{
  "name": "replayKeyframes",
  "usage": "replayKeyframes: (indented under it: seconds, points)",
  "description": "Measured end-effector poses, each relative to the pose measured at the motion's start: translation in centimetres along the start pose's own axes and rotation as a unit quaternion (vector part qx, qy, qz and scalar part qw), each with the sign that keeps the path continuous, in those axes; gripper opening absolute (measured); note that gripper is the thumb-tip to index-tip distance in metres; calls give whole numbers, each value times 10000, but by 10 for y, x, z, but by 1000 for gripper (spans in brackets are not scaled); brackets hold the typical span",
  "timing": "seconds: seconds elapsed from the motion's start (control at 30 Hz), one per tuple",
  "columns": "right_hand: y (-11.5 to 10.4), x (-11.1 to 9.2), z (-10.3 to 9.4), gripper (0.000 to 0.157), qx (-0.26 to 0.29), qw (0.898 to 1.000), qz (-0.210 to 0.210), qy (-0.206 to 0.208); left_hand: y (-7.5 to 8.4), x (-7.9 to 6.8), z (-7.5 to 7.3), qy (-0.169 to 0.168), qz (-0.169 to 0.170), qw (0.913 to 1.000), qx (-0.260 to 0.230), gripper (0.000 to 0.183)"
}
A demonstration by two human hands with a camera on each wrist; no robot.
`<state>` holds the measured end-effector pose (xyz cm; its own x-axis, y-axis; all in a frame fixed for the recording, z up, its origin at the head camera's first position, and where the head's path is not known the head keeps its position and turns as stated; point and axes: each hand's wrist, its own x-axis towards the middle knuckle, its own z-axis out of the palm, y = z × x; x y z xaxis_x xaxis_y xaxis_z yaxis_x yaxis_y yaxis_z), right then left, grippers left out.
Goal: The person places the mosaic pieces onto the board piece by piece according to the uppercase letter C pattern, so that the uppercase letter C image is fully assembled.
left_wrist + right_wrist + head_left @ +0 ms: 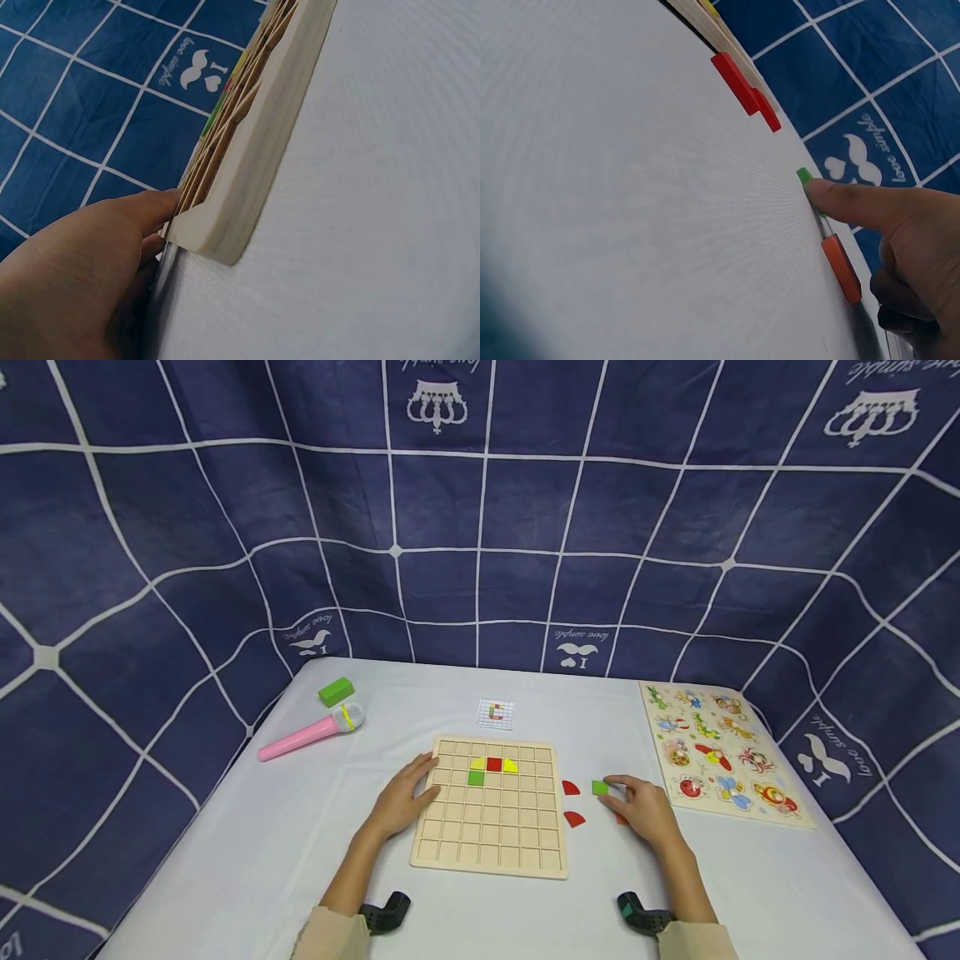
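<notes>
My left hand [401,800] rests along the left edge of a wooden grid board [487,870], fingers relaxed and thumb touching the rim. On the board sit a red square [494,765] between two yellow quarter-circle pieces [510,766] and a green square [476,778]. Right of the board, my right hand [643,810] pinches a green square tile [599,787] close over the table; the thumb lies against it in the right wrist view. An orange piece [841,268] lies beneath that hand, partly hidden from the head view. Two red quarter-circle pieces [574,819] lie between board and hand.
A small pattern card [496,713] lies behind the board. At the left are a pink toy microphone [300,737] and a green block [336,692]. An insect picture puzzle board [720,752] lies at the right. Blue curtain [525,510] surrounds the white table.
</notes>
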<state>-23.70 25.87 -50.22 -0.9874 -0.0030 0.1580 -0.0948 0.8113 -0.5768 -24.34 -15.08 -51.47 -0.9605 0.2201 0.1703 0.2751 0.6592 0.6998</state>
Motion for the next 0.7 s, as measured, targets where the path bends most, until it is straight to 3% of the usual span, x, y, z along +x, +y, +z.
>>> replayKeyframes:
  seconds: [0.4,0.7]
  points:
    - [-2,-2,-1,28,-84,9992,-209,316,1,-1,1,25,24,10000,-2,53]
    - [-35,2,-1,27,287,9940,-733,764,1,-2,0,51,28,10000,-6,53]
